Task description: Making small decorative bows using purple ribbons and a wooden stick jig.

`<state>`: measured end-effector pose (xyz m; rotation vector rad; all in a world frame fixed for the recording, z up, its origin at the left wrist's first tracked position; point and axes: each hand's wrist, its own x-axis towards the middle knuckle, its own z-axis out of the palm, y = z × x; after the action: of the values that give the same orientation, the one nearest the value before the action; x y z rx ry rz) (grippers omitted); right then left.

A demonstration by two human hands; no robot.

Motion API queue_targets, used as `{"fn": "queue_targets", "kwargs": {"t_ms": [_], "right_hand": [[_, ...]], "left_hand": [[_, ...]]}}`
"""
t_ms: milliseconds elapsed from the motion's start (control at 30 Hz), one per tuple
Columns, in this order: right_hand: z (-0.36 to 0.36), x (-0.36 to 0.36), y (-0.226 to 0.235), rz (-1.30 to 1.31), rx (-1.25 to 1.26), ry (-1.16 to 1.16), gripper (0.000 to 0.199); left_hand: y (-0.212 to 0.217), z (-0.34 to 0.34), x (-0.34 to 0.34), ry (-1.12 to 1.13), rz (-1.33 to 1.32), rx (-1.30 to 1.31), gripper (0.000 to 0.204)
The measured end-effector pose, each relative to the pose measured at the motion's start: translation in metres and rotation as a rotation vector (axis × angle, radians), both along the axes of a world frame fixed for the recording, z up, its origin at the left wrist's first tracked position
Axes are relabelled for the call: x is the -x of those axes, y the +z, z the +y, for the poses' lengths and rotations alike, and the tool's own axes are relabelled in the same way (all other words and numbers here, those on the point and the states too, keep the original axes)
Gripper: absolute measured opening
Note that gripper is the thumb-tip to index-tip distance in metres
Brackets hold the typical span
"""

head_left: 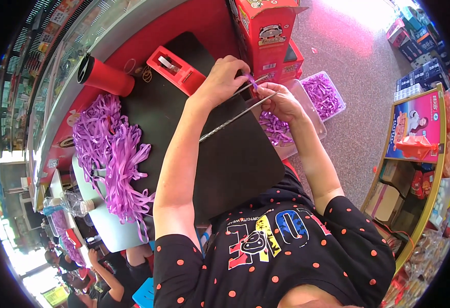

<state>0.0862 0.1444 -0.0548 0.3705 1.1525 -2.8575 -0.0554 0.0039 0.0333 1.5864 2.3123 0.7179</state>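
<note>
The purple ribbon strip (pixel 251 80) sits pinched between the two hands, above the far edge of the black board (pixel 225 159) that lies across the person's lap and the red counter (pixel 204 20). Seen from the head camera, the left hand (pixel 224 81) is closed, thumb and forefinger nipping the strip's upper end, while the right hand (pixel 281 101) is closed too, its fingertips gripping the strip and the tips of two long metal rods (pixel 232 119). The rods slant back towards the person's chest, which looks like a way of keeping them steady while the ribbon is worked at their tips. The strip itself is short, narrow, flat and glossy, pale violet, bent a little where the fingers press it.

The supply is laid within easy reach: a big loose heap of purple ribbons (pixel 114 154) lies to the left on the counter, beside a red cylinder cup (pixel 104 77). A red tape dispenser (pixel 176 69) rests on the board just behind the left hand. Under the right hand stand clear plastic tubs (pixel 317 97) holding cut purple pieces, probably placed there so finished bits drop straight in. Red cartons (pixel 268 31) stand behind.
</note>
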Motion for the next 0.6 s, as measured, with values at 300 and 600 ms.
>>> {"fn": "queue_targets", "kwargs": {"t_ms": [300, 600], "right_hand": [[-0.001, 0.001, -0.009, -0.006, -0.07, -0.004, 0.013], [-0.003, -0.002, -0.012, -0.024, -0.433, -0.026, 0.023]], "left_hand": [[0.0, -0.006, -0.039, 0.247, 0.021, -0.251, 0.014], [-0.009, -0.015, -0.041, 0.302, 0.115, -0.254, 0.012]]}}
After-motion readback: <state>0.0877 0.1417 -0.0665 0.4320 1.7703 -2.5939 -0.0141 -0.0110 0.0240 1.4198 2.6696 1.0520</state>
